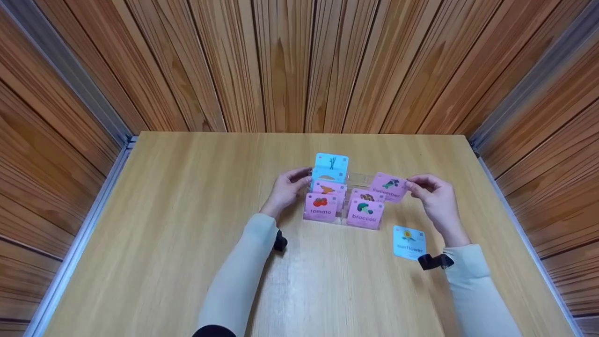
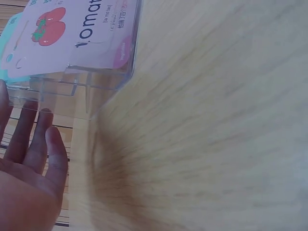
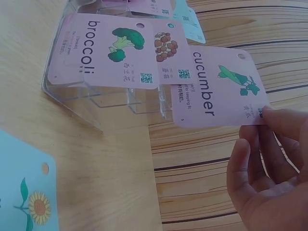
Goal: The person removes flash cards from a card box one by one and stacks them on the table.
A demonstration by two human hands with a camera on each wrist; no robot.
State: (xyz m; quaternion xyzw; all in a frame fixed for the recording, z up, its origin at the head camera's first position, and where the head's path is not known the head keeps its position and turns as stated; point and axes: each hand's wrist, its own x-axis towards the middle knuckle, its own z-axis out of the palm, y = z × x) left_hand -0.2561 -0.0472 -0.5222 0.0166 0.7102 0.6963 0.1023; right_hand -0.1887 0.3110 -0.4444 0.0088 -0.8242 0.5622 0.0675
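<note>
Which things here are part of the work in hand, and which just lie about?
In hand: cucumber card, pinched by the right hand; clear card stand, touched by the left hand; its tomato card and broccoli card.
Lying about: sunflower card on the table.

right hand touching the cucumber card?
Touching. Right wrist view: the right hand pinches the cucumber card at its corner with its fingertips.

My left hand (image 1: 284,192) blocks the left side of the clear card stand (image 2: 72,91), and my right hand (image 1: 433,196) with the cucumber card (image 1: 388,187) crowds its right rear corner. The stand's front rows are filled by the tomato card (image 1: 320,207) and broccoli card (image 1: 365,214). The sunflower card (image 1: 409,242) lies flat near my right wrist. The table (image 1: 164,224) is open to the left and in front between my arms.
</note>
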